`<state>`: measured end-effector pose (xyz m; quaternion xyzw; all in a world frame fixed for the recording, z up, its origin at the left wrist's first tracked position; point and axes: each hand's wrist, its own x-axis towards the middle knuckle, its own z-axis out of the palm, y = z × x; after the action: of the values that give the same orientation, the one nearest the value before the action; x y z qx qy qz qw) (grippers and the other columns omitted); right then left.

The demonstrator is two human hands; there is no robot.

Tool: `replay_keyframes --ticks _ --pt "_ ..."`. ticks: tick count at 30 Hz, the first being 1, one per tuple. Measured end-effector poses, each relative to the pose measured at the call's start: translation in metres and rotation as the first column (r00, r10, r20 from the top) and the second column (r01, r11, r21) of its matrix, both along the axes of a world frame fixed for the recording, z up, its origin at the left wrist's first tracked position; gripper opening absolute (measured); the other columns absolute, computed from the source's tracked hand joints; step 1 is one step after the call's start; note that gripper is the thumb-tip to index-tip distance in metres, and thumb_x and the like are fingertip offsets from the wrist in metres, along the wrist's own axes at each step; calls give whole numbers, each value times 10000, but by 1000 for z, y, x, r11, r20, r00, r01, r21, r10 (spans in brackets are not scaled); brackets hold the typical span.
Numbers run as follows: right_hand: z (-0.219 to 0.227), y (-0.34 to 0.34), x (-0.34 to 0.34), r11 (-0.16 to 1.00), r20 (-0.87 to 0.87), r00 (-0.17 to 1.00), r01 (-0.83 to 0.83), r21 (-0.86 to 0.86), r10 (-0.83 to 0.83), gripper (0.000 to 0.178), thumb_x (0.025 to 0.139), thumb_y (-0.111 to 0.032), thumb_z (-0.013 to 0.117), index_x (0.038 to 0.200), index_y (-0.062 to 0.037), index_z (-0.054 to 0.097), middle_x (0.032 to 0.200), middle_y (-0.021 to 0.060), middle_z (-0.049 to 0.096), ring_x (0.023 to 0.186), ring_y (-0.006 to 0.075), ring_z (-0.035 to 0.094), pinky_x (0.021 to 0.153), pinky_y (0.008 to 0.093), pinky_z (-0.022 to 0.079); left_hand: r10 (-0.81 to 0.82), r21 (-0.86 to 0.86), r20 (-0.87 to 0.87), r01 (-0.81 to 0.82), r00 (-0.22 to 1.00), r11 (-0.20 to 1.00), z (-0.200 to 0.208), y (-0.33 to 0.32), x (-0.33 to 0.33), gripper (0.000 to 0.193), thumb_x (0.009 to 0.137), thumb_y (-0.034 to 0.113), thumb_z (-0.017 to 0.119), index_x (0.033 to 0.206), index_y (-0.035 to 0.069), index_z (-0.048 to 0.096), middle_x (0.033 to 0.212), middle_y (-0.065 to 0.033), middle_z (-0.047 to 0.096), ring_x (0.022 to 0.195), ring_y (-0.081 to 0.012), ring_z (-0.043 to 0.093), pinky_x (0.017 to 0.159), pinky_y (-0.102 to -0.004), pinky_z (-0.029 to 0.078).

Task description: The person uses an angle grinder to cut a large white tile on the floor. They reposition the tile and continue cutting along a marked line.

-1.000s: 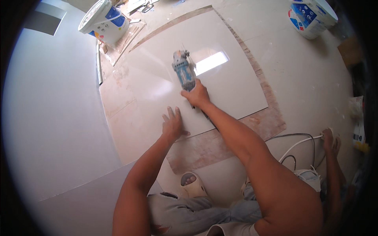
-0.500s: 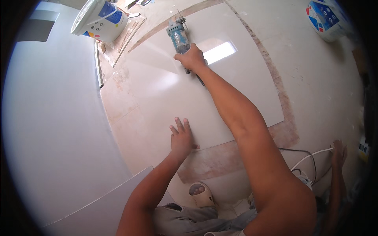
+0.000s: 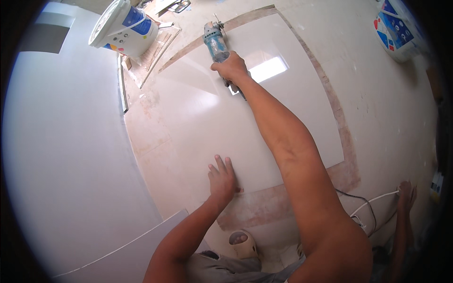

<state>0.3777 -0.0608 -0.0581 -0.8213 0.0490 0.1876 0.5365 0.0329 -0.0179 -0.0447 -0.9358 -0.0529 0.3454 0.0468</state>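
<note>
A large glossy pale tile (image 3: pixel 198 141) lies flat on the floor. My right arm stretches far across it, and my right hand (image 3: pixel 232 67) is wrapped round the body of a blue-green angle grinder (image 3: pixel 216 43). The grinder's head is at the tile's far edge, with its disc seen nearly edge-on. Closer to me, my left hand (image 3: pixel 222 179) rests on the tile's near part with its fingers spread, holding nothing. My right forearm covers some of the tile's right side.
A white bucket (image 3: pixel 137 33) stands far left beside wood strips (image 3: pixel 159 56); another bucket (image 3: pixel 395 35) is far right. At lower right, another person's hand (image 3: pixel 406 194) touches the floor by a white cable (image 3: pixel 373 202). A pale panel (image 3: pixel 71 155) fills the left side.
The whole view has shifted slightly, so the tile and buckets appear a little lower and further right. Both my hands keep their places, on the grinder and on the tile.
</note>
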Motion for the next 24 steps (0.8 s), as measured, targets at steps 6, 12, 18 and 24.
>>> replay_keyframes --ticks 6,12,18,24 --pt "-1 4 9 1000 -17 1000 -10 2 10 723 652 -364 798 1214 34 577 1114 213 690 953 292 708 822 362 567 4 3 -64 -4 998 1000 2 -3 3 1290 630 535 885 1559 -26 188 1572 -384 141 1343 -595 342 1060 -578 377" --pt "-4 9 17 999 -9 1000 -9 33 9 740 651 -370 800 1219 46 569 1121 232 686 969 307 704 836 367 564 2 -25 -39 -3 999 1000 -2 -1 2 1274 645 519 882 1556 -37 185 1571 -390 127 1356 -611 310 1076 -601 345" --pt "-1 8 21 998 -79 995 -55 7 55 763 677 -375 791 1284 -13 506 1244 211 641 1154 323 640 971 388 525 -10 -45 4 11 1000 999 1 -4 0 1302 622 490 905 1537 -71 167 1536 -444 139 1325 -645 346 1097 -599 329" --pt "7 0 19 996 -122 990 -70 48 75 753 695 -355 773 1298 -9 485 1244 205 638 1164 323 636 977 397 524 14 -38 -62 -16 998 999 7 -8 4 1304 646 485 899 1542 -64 126 1546 -441 95 1348 -646 308 1117 -594 313"
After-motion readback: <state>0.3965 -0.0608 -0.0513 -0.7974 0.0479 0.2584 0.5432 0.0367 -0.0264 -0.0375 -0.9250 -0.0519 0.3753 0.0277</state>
